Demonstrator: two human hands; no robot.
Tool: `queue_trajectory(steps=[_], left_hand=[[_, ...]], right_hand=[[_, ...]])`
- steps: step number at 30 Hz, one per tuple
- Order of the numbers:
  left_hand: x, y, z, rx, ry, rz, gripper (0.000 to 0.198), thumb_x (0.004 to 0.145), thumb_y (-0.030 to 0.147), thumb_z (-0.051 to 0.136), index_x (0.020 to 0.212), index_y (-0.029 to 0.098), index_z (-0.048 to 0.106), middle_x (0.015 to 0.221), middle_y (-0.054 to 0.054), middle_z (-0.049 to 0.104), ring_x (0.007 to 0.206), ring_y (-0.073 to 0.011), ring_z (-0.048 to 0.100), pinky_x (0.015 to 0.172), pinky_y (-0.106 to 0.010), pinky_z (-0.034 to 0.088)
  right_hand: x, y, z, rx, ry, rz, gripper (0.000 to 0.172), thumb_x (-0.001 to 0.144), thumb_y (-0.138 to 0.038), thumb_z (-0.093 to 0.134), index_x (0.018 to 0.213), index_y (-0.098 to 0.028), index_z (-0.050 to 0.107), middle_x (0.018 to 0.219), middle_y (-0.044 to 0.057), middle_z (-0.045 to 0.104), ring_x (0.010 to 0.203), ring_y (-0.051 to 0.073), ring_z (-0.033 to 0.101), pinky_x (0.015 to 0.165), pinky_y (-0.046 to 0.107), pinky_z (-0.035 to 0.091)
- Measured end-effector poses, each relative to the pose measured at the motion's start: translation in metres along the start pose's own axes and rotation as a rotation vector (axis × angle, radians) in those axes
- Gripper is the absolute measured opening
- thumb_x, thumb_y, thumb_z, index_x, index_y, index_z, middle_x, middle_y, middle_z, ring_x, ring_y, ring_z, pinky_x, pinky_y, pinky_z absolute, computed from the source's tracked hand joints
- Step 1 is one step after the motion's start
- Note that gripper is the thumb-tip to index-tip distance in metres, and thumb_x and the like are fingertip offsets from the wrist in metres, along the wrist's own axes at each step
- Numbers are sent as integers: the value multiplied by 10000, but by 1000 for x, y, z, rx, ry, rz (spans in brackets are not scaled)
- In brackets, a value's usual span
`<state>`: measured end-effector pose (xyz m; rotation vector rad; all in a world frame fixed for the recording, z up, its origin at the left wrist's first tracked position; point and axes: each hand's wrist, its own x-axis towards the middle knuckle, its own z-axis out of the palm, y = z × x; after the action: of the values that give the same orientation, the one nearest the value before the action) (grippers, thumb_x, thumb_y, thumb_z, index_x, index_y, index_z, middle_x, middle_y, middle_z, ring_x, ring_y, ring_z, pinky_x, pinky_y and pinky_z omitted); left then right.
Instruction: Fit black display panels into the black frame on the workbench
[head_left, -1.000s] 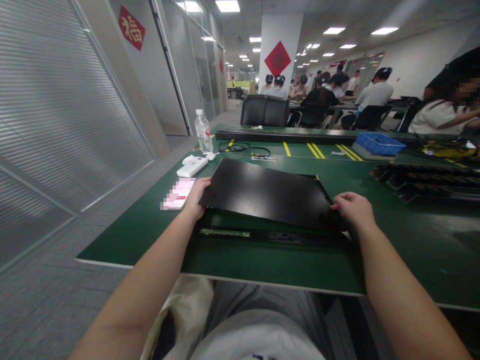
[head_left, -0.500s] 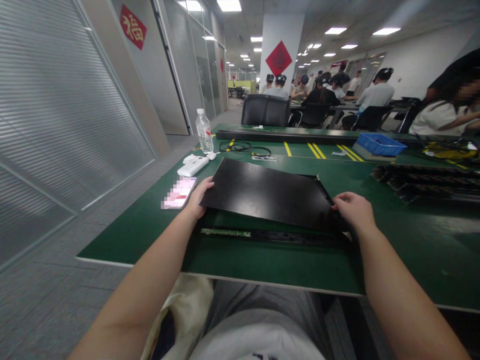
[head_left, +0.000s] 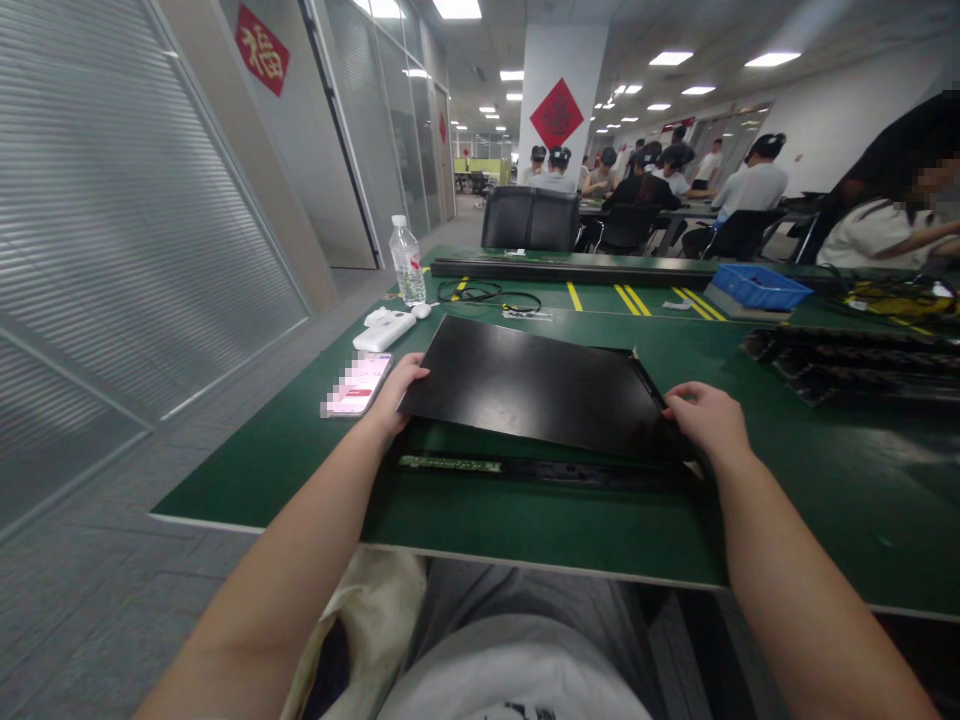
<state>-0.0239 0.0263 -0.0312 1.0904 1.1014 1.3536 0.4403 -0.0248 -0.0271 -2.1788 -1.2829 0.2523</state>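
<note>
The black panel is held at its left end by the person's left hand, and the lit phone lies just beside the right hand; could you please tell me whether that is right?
Not quite: the head view shows the lit phone just beside the left hand, not the right hand. The left hand does hold the black panel at its left end.
</note>
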Motion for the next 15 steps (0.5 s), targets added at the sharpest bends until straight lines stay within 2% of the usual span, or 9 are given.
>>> queue_trajectory(steps=[15], left_hand=[[2,0,1,-17,47,-49,349,543,266,670,887,219,634,779,-2,650,774,-256,625,690,-337,480]], right_hand=[[3,4,2,25,0,-3,160,747,-298,631,843,-240,745,736,45,767,638,232,667,669,364,499]])
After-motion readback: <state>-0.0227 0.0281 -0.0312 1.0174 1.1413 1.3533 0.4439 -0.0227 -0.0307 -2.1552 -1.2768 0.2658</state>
